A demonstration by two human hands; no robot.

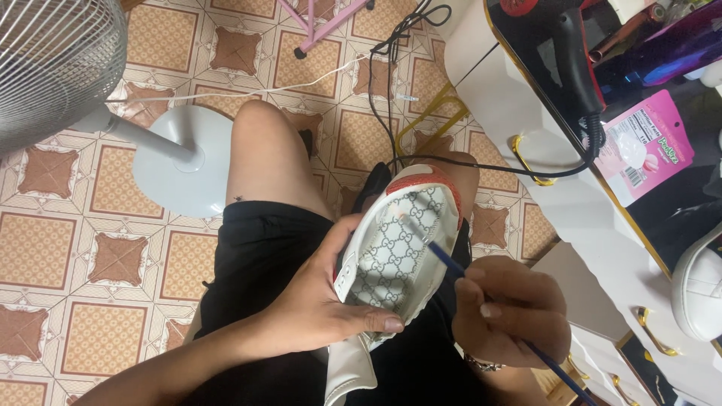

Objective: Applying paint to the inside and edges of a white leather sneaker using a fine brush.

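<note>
I note first what I cannot confirm: the brush (502,319) tip is too fine to make out against the shoe (398,252), so I cannot tell whether it touches the fabric; its handle runs off the bottom edge of the frame at lower right. The heel end of the shoe is hidden behind my left hand (320,301), and the second white shoe (699,289) at the right edge is cut off by the frame. The fan (53,64) in the upper left is also cropped; only part of its grille and its round base show. I count two shoes, one brush, one fan, one black hair dryer (575,56) and one pink packet (647,143), the last two lying on the dark tabletop (677,210) at the upper right. My left hand is closed around the shoe from below, thumb pressed across its lower edge. My right hand (508,308) is curled tight about the thin blue brush handle, pinching it. The held shoe sits at centre frame, above my lap and black shorts (256,256), toe pointing toward the top of the frame. It is white, with a grey patterned side panel and a red band over the toe.
</note>
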